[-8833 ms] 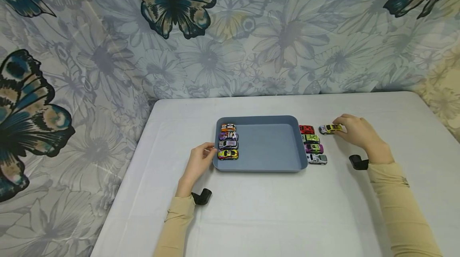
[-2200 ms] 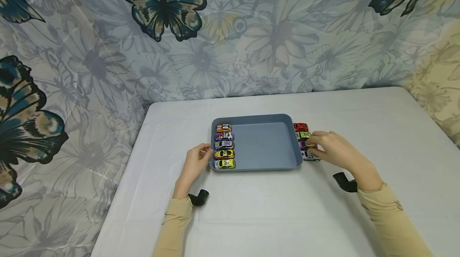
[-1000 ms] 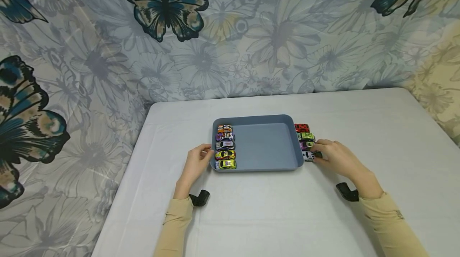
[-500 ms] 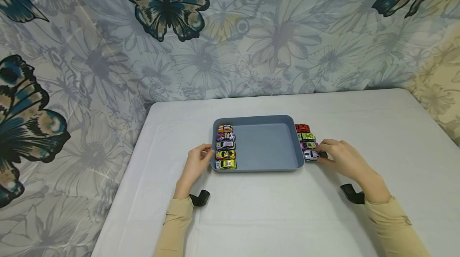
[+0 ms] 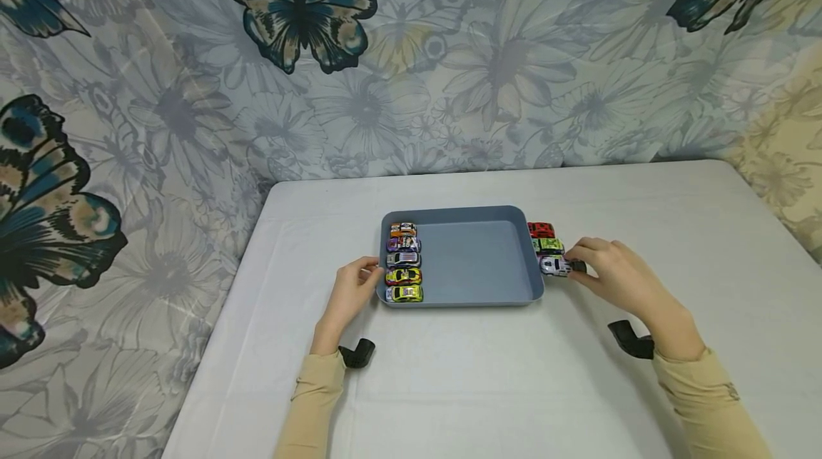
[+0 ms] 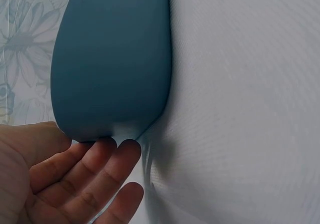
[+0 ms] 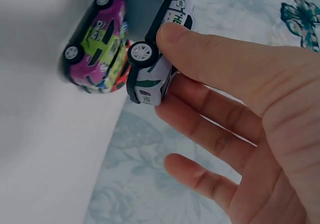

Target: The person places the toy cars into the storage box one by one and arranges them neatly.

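Note:
Thumb and fingers of my right hand (image 5: 619, 275) pinch a white toy car (image 7: 157, 58) beside the tray's right edge. In the head view the white car overlaps a purple and green toy car (image 7: 100, 41), which shows below it in the right wrist view. A lime toy car (image 5: 549, 245) and a red toy car (image 5: 541, 230) stand behind, along that edge. My left hand (image 5: 349, 295) holds the left side of the blue-grey tray (image 5: 475, 259), thumb at the rim and fingertips against the outer wall in the left wrist view.
Inside the tray, several toy cars line the left wall in a column, with a yellow one (image 5: 404, 294) at the near end. A white cloth covers the table (image 5: 462, 380). Behind it hangs a flowered butterfly cloth (image 5: 501, 73).
A yellow car from the right has joined the tray's column. My right hand has since gripped the white car and moved it up from the row's near end. My left hand stays put.

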The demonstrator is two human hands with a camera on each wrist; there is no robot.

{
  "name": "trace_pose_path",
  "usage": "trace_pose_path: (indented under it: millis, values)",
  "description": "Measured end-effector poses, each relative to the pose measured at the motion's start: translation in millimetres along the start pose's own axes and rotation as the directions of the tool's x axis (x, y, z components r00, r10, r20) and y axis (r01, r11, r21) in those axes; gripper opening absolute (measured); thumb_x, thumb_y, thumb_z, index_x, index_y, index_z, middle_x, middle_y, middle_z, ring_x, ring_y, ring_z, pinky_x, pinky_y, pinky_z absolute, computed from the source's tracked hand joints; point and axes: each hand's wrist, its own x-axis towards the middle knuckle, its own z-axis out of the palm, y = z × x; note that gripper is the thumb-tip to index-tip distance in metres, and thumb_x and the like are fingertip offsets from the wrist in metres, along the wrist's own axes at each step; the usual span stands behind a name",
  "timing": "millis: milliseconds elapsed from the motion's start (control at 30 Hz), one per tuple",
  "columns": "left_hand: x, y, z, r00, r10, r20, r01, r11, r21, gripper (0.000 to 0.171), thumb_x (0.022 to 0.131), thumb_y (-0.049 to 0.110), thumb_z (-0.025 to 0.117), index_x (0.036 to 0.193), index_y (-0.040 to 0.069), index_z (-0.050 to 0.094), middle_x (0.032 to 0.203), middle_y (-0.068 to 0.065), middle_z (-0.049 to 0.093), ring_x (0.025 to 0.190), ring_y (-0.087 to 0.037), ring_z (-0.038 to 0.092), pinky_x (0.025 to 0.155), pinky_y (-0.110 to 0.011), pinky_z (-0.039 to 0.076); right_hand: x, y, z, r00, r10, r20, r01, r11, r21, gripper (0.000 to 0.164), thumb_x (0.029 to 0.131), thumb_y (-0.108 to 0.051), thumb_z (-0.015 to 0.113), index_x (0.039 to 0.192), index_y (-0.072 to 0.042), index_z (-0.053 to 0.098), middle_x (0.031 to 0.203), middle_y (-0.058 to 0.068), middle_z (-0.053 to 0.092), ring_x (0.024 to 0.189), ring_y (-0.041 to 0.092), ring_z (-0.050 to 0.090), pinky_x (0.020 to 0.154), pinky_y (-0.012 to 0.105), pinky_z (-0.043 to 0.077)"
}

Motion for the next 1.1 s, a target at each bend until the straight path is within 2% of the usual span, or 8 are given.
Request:
trace_pose_path:
  millis: [133, 400, 667, 1100]
  values:
    - [0.5, -0.1, -0.3, 1.000, -0.003, 0.002, 0.003, 1.000, 0.000, 0.022, 0.090, 0.009, 0.061, 0.108, -0.003, 0.064, 0.091, -0.012, 0.065, 0.075, -0.020, 0.062, 0.068, -0.031, 0.053, 6.4, -3.4, -1.4, 1.000, 0.011, 0.004, -0.011, 1.000, 0.009, 0.027, 0.060, -0.001, 0.082, 0.083, -0.003, 0.068, 0.080, 0.004, 0.062, 0.063, 0.017, 0.059, 0.056, 0.035, 0.048]
    - [-0.1, 1.3, -1.1, 1.000, -0.002, 0.006, 0.002, 1.000, 0.011, 0.023, 0.090, 0.009, 0.060, 0.109, -0.004, 0.064, 0.092, -0.012, 0.065, 0.075, -0.020, 0.062, 0.067, -0.031, 0.053, 21.1, -8.8, 0.2, 1.000, 0.017, 0.021, -0.017, 1.000, -0.005, 0.027, 0.062, -0.004, 0.083, 0.086, -0.005, 0.069, 0.081, 0.003, 0.061, 0.062, 0.016, 0.054, 0.057, 0.038, 0.045]
    - [0.1, 1.8, -0.9, 1.000, -0.007, 0.008, 0.007, 1.000, 0.000, 0.023, 0.090, 0.009, 0.060, 0.109, -0.004, 0.064, 0.092, -0.013, 0.065, 0.075, -0.020, 0.063, 0.068, -0.031, 0.053, 37.6, -12.3, 7.0, 0.999, 0.010, 0.039, -0.010, 1.000, 0.008, 0.026, 0.064, -0.006, 0.082, 0.086, -0.005, 0.068, 0.083, 0.005, 0.062, 0.065, 0.019, 0.056, 0.059, 0.040, 0.045]
    - [0.4, 1.2, -1.0, 1.000, -0.001, 0.008, 0.001, 1.000, 0.000, 0.023, 0.090, 0.010, 0.061, 0.108, -0.004, 0.064, 0.092, -0.012, 0.065, 0.076, -0.020, 0.062, 0.067, -0.031, 0.053, 62.4, -10.5, 22.2, 0.997, -0.012, 0.071, 0.008, 0.999, 0.053, 0.022, 0.069, -0.005, 0.080, 0.088, -0.003, 0.069, 0.081, 0.005, 0.061, 0.065, 0.017, 0.055, 0.058, 0.035, 0.045]
